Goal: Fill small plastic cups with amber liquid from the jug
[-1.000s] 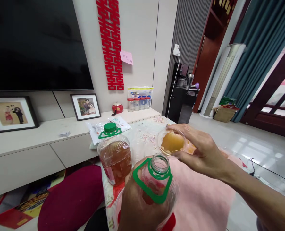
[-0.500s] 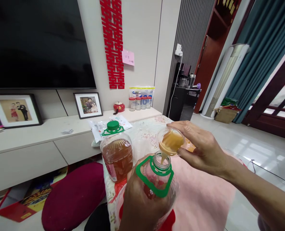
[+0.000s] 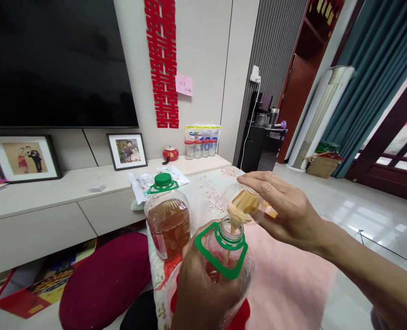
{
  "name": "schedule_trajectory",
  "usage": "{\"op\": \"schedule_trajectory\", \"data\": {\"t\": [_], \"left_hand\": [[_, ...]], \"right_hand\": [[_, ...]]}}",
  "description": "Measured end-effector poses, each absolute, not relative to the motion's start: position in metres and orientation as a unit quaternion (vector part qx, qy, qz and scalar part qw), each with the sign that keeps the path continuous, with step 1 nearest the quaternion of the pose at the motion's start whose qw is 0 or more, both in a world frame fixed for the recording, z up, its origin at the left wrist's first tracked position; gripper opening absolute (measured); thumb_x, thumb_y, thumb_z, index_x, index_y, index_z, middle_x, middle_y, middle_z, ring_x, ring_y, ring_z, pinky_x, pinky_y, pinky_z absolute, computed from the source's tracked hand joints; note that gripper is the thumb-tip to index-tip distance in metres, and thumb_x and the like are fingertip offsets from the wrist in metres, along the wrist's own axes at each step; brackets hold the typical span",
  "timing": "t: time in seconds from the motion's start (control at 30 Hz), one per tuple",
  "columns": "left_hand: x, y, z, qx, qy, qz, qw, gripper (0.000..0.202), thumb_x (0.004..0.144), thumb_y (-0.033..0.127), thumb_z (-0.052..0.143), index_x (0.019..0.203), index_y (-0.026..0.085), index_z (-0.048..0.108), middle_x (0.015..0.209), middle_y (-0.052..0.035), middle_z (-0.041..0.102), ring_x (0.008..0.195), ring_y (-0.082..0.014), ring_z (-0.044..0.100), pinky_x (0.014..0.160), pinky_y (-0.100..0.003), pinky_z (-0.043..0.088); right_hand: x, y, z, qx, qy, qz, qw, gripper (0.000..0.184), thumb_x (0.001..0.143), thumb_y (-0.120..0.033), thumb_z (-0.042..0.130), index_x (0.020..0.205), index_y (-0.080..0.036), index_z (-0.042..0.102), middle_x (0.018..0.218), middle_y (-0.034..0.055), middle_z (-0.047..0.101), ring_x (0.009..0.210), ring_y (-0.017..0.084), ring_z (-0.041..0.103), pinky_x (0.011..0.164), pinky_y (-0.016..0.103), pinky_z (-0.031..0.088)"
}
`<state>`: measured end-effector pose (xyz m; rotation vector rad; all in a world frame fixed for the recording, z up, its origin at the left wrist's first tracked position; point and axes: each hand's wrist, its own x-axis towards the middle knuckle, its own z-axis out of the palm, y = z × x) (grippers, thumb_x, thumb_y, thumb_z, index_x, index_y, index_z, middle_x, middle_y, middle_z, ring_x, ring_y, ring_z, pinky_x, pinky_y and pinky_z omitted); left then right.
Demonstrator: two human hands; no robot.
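My left hand is closed around the neck area of a clear plastic bottle with a green carrying handle and an uncapped mouth. In my right hand a clear plastic cup is tipped over that mouth. A thick amber liquid runs from the cup's lip down into the bottle. The bottle stands in or over a red and clear basin, partly hidden by my left hand and arm. Left of it is a second bottle, capped in green and holding brown liquid.
A pink cloth covers part of the table. Behind are a plastic bag, several red-lidded jars, a red pot and framed photos on the cabinet. A maroon cushion lies at the left.
Less liquid shows in the cup now, and the stream reaches further down into the bottle. The cup is tipped slightly more. My left hand stays on the bottle.
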<state>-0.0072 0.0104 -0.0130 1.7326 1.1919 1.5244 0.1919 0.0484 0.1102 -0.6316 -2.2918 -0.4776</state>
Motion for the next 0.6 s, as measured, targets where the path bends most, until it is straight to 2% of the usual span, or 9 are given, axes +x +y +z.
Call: {"op": "schedule_trajectory", "data": {"t": [0.07, 0.13, 0.3, 0.43, 0.5, 0.6], "left_hand": [[-0.007, 0.01, -0.012, 0.641, 0.443, 0.569, 0.263, 0.048, 0.075, 0.025, 0.081, 0.121, 0.024, 0.067, 0.113, -0.0036, 0.078, 0.102, -0.0194, 0.078, 0.083, -0.024, 0.068], [-0.006, 0.01, -0.009, 0.64, 0.442, 0.572, 0.261, 0.046, 0.074, 0.024, 0.081, 0.118, 0.024, 0.068, 0.11, -0.0026, 0.079, 0.103, -0.0193, 0.078, 0.084, -0.024, 0.067], [-0.004, 0.007, 0.008, 0.633, 0.419, 0.568, 0.317, 0.034, 0.075, 0.02, 0.077, 0.108, 0.025, 0.072, 0.094, 0.0013, 0.08, 0.074, -0.0148, 0.078, 0.06, -0.017, 0.063], [-0.002, 0.006, 0.014, 0.637, 0.399, 0.571, 0.331, 0.022, 0.076, 0.018, 0.073, 0.098, 0.024, 0.072, 0.084, 0.0016, 0.077, 0.064, -0.0128, 0.072, 0.054, -0.017, 0.061], [-0.001, 0.006, 0.012, 0.637, 0.391, 0.581, 0.323, 0.024, 0.075, 0.015, 0.071, 0.096, 0.024, 0.071, 0.083, 0.0023, 0.076, 0.065, -0.0126, 0.072, 0.055, -0.017, 0.061], [-0.002, 0.01, 0.004, 0.641, 0.397, 0.596, 0.276, 0.03, 0.075, 0.015, 0.073, 0.103, 0.025, 0.069, 0.095, 0.0006, 0.078, 0.081, -0.0157, 0.077, 0.066, -0.02, 0.066]], "right_hand": [[0.191, 0.048, 0.111, -0.241, -0.886, -0.196, 0.345, 0.054, 0.087, -0.002, 0.063, 0.14, -0.008, 0.055, 0.127, 0.0211, 0.069, 0.122, 0.028, 0.065, 0.104, 0.046, 0.059], [0.19, 0.047, 0.113, -0.239, -0.885, -0.21, 0.339, 0.055, 0.087, -0.001, 0.062, 0.14, -0.009, 0.055, 0.127, 0.021, 0.069, 0.122, 0.028, 0.065, 0.103, 0.048, 0.059], [0.186, 0.044, 0.118, -0.236, -0.881, -0.249, 0.326, 0.052, 0.091, -0.002, 0.057, 0.142, -0.014, 0.053, 0.126, 0.0194, 0.07, 0.121, 0.029, 0.067, 0.101, 0.051, 0.062], [0.184, 0.043, 0.122, -0.22, -0.881, -0.271, 0.32, 0.045, 0.094, -0.003, 0.056, 0.138, -0.012, 0.055, 0.123, 0.0204, 0.073, 0.119, 0.03, 0.07, 0.1, 0.05, 0.063], [0.183, 0.042, 0.123, -0.22, -0.878, -0.28, 0.32, 0.042, 0.096, -0.005, 0.055, 0.138, -0.012, 0.057, 0.123, 0.0201, 0.074, 0.12, 0.031, 0.071, 0.1, 0.051, 0.063], [0.182, 0.041, 0.124, -0.223, -0.875, -0.297, 0.311, 0.038, 0.098, -0.004, 0.053, 0.134, -0.011, 0.062, 0.125, 0.0211, 0.075, 0.122, 0.032, 0.071, 0.102, 0.051, 0.062]]}}
